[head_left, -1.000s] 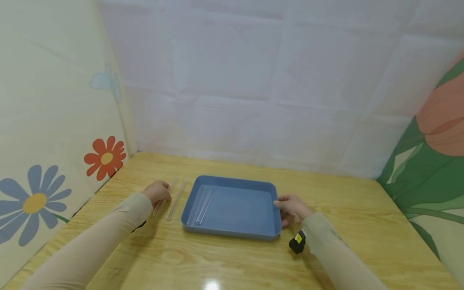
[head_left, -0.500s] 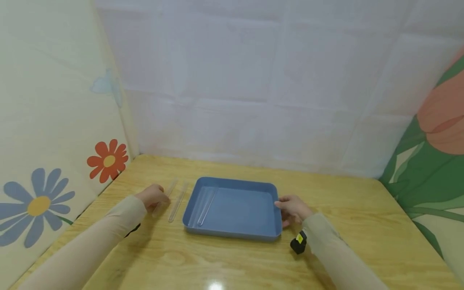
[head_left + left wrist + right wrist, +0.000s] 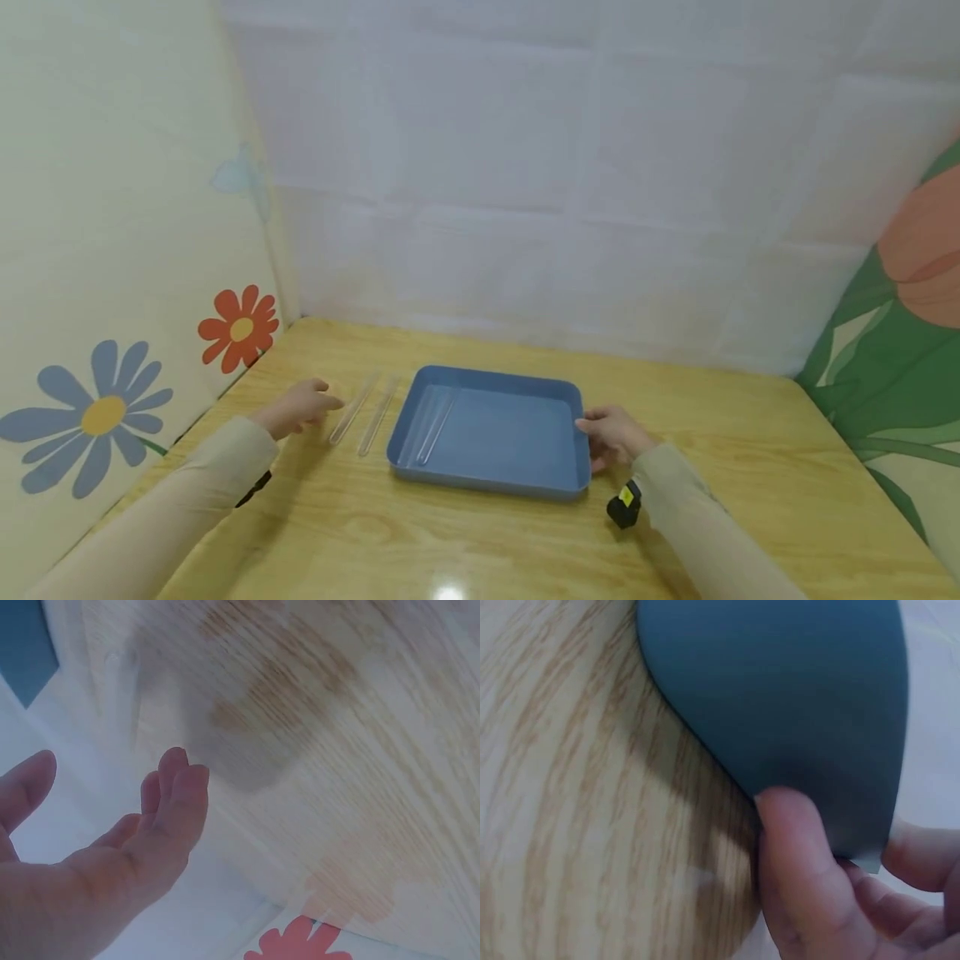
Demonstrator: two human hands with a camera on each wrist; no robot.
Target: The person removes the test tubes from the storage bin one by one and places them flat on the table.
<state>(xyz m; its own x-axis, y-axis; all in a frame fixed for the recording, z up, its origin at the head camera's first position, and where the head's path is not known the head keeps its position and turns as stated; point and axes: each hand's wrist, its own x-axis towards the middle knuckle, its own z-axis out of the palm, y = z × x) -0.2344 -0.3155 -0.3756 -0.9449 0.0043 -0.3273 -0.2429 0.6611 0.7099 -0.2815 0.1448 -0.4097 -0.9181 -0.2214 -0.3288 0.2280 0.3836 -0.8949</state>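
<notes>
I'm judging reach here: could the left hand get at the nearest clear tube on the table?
Likely yes: the left hand is empty and beside that tube, with nothing visible between them; the tray lies beyond it.

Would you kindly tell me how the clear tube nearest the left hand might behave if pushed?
The tube lies flat and looks round, so it may roll. Being slim, it is probably light. Its clear, glassy look suggests possible fragility.
</notes>
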